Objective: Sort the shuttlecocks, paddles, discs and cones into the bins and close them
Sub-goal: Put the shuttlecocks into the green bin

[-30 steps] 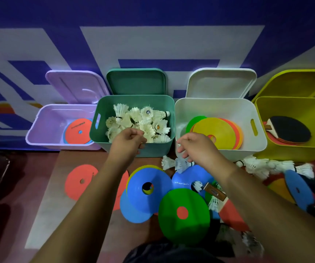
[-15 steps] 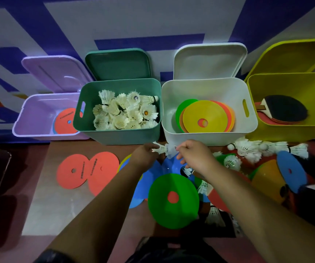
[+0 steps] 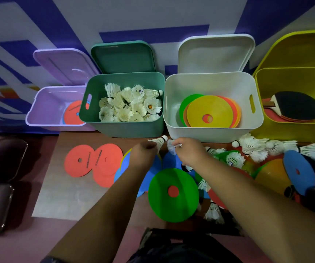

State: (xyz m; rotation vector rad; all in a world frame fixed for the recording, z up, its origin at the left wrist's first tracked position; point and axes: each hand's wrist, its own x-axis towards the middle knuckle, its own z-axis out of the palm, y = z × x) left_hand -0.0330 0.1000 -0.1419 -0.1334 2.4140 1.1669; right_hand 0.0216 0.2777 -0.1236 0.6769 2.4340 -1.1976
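Only one view here: a wide-angle cam on the person's head, tilted forward and down at the floor (image 3: 58, 196). It's close in, with the left forearm (image 3: 103, 205) and right forearm (image 3: 257, 202) at 6 o'clock. The teal-green plastic bin (image 3: 126, 128) and white plastic bin (image 3: 209, 132) sit at 12 o'clock against the purple-and-white striped wall (image 3: 153, 14).

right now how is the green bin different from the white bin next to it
The green bin is dull teal; the white bin is plain white. The green bin holds a heap of white shuttlecocks; the white bin holds stacked cones, yellow on top. Shuttlecocks hide the green bin's floor; the white bin shows bare floor left of its cones. Both stand open, the green lid and white lid raised behind them.
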